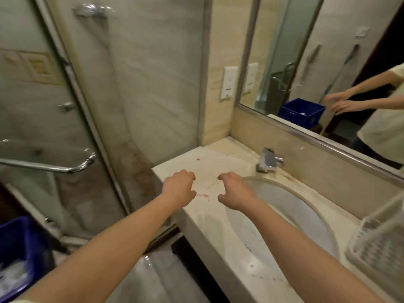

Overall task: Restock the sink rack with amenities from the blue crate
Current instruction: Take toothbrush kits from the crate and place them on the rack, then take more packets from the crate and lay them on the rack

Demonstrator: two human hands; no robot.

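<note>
Your left hand [178,186] and right hand [237,191] hover over the counter [218,156], fingers loosely curled, holding nothing. One sink [288,215] lies beside them. One blue crate [17,241], low at your left, holds pale wrapped packets. One white rack [380,237] stands right of the sink.

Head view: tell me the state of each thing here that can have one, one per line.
Left hand: fingers loosely curled, holding nothing.
Right hand: fingers loosely curled, holding nothing.
Blue crate: on the floor, wrapped items inside.
Sink rack: no amenities visible in the part shown.
Faucet: no water running.
Countertop: spotted with pink stains.
</note>
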